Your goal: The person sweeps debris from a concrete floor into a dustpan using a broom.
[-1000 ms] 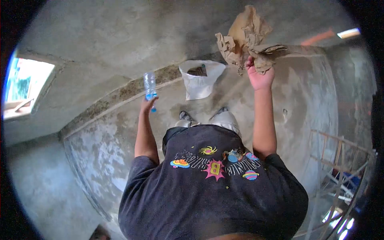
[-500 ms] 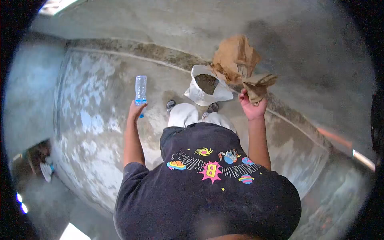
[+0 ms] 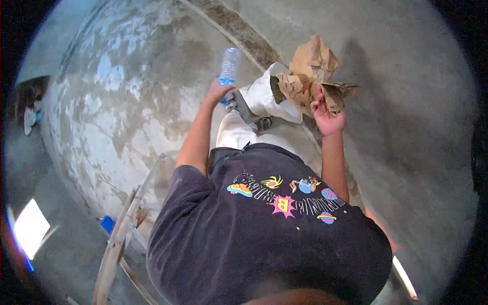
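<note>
My left hand (image 3: 219, 92) is closed round the lower end of a clear plastic bottle (image 3: 230, 63) with a blue band, held left of the white sack. In my right hand (image 3: 329, 116) is crumpled brown paper (image 3: 334, 96), pinched between the fingers. Behind it, a larger piece of brown paper (image 3: 314, 57) overlaps the opening of the white sack (image 3: 262, 96). The sack stands on the floor just beyond my feet, and most of its inside is hidden by the paper.
Wooden poles (image 3: 114, 249) lean at the lower left, near a blue object (image 3: 106, 224). A rough strip (image 3: 244, 35) crosses the concrete past the sack. Some white and dark items (image 3: 30, 119) lie at the far left.
The view has turned, bringing the wooden poles in at the lower left. My left hand and the bottle are nearer the sack. The large brown paper now covers more of the sack's opening.
</note>
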Action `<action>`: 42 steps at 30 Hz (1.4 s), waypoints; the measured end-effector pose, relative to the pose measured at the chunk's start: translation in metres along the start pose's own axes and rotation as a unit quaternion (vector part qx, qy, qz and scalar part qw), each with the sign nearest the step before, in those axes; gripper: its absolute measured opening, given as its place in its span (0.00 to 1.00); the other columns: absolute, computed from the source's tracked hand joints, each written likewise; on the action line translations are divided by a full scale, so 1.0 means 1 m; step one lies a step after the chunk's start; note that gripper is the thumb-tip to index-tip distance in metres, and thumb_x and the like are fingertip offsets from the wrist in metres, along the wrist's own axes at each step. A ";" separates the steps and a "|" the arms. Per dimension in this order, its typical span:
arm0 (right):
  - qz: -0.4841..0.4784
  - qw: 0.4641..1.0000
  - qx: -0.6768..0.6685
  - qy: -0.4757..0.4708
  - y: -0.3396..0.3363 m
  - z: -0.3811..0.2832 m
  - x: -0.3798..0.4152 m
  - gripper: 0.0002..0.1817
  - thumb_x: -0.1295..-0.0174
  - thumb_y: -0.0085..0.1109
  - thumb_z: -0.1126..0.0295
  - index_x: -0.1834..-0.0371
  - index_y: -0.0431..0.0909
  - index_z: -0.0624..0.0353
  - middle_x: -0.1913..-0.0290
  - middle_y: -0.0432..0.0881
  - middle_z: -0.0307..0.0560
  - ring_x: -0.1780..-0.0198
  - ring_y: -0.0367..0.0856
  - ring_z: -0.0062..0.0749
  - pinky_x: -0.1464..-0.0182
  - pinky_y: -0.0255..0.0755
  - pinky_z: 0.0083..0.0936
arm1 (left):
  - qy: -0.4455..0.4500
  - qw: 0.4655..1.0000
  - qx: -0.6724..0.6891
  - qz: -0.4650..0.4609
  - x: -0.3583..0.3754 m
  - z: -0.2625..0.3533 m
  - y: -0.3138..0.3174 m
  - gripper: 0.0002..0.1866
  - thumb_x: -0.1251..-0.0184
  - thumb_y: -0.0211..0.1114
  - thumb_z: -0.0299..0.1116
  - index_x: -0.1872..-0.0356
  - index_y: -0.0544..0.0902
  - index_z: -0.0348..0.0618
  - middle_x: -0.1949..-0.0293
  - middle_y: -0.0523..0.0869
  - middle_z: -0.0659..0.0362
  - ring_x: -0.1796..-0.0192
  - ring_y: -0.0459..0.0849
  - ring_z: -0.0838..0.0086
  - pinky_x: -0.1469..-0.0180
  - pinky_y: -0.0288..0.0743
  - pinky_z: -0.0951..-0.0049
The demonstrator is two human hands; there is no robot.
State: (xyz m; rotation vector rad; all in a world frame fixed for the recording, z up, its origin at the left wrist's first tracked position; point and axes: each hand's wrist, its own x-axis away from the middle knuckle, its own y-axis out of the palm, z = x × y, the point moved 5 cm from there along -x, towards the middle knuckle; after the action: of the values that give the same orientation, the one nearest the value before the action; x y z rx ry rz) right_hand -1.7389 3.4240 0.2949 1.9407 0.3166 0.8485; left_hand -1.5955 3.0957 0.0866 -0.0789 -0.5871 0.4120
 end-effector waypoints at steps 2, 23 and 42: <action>0.035 0.999 -0.018 0.010 0.012 -0.001 -0.002 0.28 0.41 0.42 0.59 0.42 0.64 0.67 0.41 0.69 0.60 0.54 0.77 0.37 0.55 0.67 0.33 | 0.012 1.000 0.014 0.018 -0.023 -0.013 0.023 0.30 0.61 0.73 0.46 0.58 0.76 0.35 0.61 0.82 0.51 0.61 0.79 0.65 0.57 0.73 0.66; 0.270 0.962 0.017 0.031 -0.106 0.020 0.034 0.22 0.40 0.41 0.57 0.49 0.71 0.60 0.56 0.78 0.48 0.60 0.77 0.30 0.63 0.64 0.24 | 0.055 0.976 0.138 -0.160 -0.014 0.047 0.156 0.18 0.56 0.69 0.38 0.63 0.79 0.41 0.67 0.82 0.62 0.64 0.77 0.75 0.59 0.71 0.73; 0.261 0.957 -0.128 -0.005 -0.128 0.021 0.018 0.23 0.42 0.42 0.59 0.50 0.72 0.64 0.55 0.79 0.50 0.59 0.78 0.33 0.60 0.66 0.25 | -0.104 0.921 0.263 -0.269 -0.020 0.037 0.191 0.29 0.53 0.67 0.35 0.48 0.68 0.42 0.56 0.77 0.59 0.53 0.75 0.72 0.52 0.70 0.68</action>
State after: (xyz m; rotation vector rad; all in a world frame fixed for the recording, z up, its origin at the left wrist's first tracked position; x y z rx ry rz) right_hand -1.6953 3.4846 0.1869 1.8020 -0.3183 1.1527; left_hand -1.6986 3.2611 0.0709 0.6401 -0.6610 0.0285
